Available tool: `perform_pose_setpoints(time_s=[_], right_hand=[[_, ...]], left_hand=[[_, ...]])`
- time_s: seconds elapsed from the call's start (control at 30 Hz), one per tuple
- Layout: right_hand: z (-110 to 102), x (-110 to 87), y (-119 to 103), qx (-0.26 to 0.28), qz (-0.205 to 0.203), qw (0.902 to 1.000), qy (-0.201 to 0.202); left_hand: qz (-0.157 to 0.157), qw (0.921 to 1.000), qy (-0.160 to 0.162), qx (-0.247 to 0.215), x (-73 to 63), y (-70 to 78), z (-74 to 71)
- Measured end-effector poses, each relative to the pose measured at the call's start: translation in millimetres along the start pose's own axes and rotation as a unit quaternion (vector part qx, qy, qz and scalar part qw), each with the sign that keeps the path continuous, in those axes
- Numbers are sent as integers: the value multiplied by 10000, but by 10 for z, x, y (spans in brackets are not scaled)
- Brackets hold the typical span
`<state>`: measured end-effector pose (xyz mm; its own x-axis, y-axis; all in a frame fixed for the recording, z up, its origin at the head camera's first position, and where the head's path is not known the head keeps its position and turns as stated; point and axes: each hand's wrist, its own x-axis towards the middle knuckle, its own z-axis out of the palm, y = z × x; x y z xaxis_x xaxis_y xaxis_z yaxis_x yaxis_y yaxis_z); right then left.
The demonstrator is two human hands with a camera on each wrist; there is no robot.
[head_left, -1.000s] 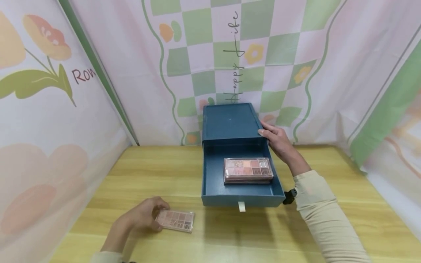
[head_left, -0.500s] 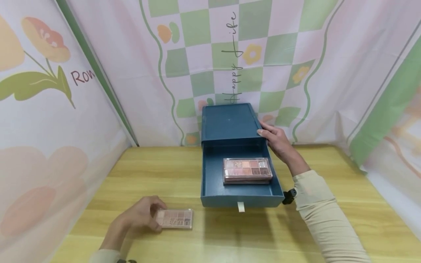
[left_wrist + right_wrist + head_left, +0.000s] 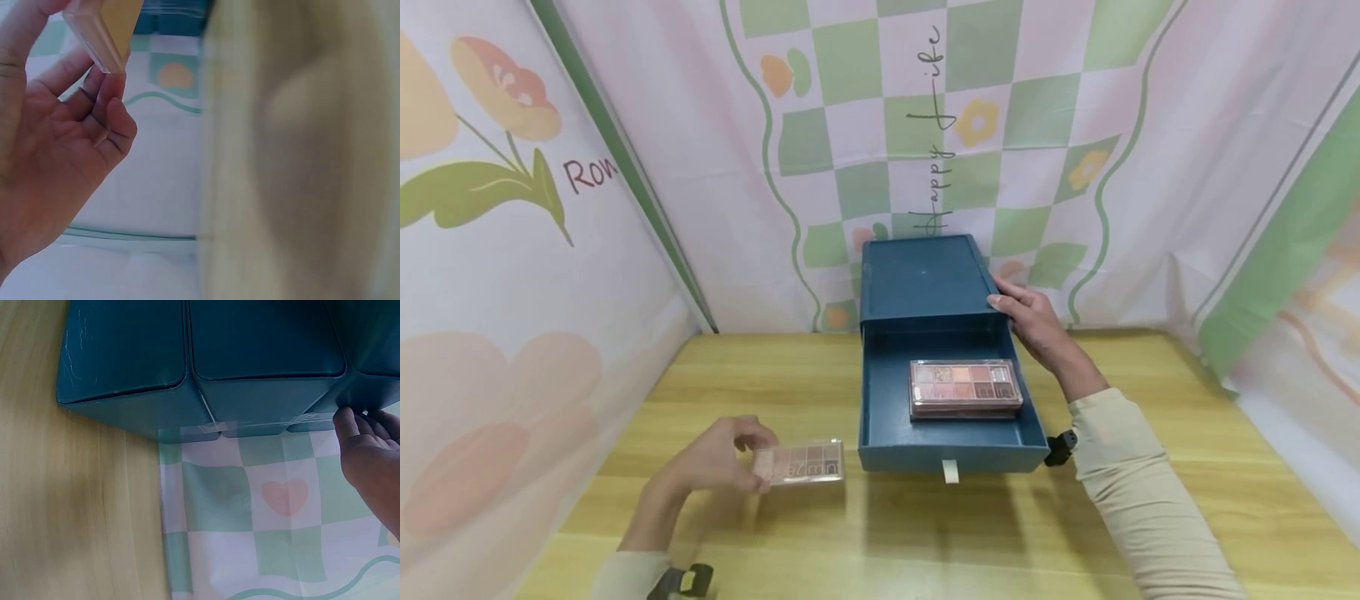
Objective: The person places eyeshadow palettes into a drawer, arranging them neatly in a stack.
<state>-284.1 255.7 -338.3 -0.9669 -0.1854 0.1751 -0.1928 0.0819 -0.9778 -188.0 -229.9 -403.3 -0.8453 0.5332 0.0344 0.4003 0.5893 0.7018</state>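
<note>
My left hand (image 3: 722,454) pinches an eyeshadow palette (image 3: 805,463) by its left end, tilted and held above the table. In the left wrist view the palette (image 3: 106,31) shows edge-on between thumb and fingers. My right hand (image 3: 1033,325) touches the right side of a dark blue drawer unit (image 3: 928,275), its thumb at the top edge. In the right wrist view the fingers lie against the unit's wall. The unit's top drawer (image 3: 887,429) stands pulled out. Inside, toward its right, lies a stack of eyeshadow palettes (image 3: 966,388).
The drawer has a pale pull tab (image 3: 951,472) and overhangs the wooden table (image 3: 775,392). In the right wrist view more blue drawer tiers (image 3: 125,356) are stacked below. A patterned curtain (image 3: 820,167) hangs close behind the unit and along both sides.
My left hand has lifted the palette off the table and moved it upward in the head view, tilting it. My right hand, the drawer and the stack inside stay as they were.
</note>
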Motion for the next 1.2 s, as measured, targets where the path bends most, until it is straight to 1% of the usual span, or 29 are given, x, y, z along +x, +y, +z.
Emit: perform_pose_setpoints(time_s=[0.13,0.27,0.37,0.5,0.67,0.83,0.97,1.07,1.2], right_hand=[[0,3,7,-12,23,10000,30],[5,4,10,-33,21,10000,12],[5,1,10,-74,21,10000,27],[3,2,11,-69,3,10000,33],[1,7,9,-30,-37,10000,19],[11,10,6,-9,-46,10000,31],[14,13,4,51,-48,10000,44],[12,14,3,123,-44,9999,40],[6,7,-1,178,-42,9998,47]], left_hand=[[255,9994,204,-86,31,75,-115],[313,9987,393,-101,43,171,-238],[403,9981,473,-49,52,245,-326],[700,9960,546,-28,73,321,-415],[1074,9914,707,-224,110,384,-493],[1259,9871,928,-339,164,463,-540],[1383,9847,1000,-357,241,570,-546],[1366,9848,1041,-274,305,677,-526],[1181,9871,1079,-108,418,840,-470]])
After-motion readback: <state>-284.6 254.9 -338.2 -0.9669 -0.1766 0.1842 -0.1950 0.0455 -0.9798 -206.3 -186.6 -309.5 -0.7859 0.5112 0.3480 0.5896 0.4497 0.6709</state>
